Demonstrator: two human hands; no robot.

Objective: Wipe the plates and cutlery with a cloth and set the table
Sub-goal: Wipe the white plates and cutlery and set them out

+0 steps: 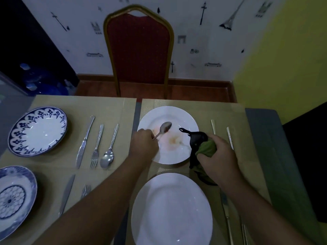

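Note:
A white plate (177, 115) with orange-pink smears lies on the far right placemat. My left hand (144, 142) grips the handle of a spoon (163, 129) whose stained bowl hovers over that plate. My right hand (216, 152) holds a bunched green and black cloth (200, 144) at the plate's right rim. A second white plate (171, 209), unmarked, lies nearer to me between my forearms.
On the left mats lie two blue-patterned plates (38, 130) (14, 198), a knife (85, 142), a fork (96, 147), a spoon (109, 149), and a nearer knife (66, 193) and fork (85, 190). Two pale utensil handles (230, 137) lie right of the smeared plate. A red chair (138, 50) stands behind the table.

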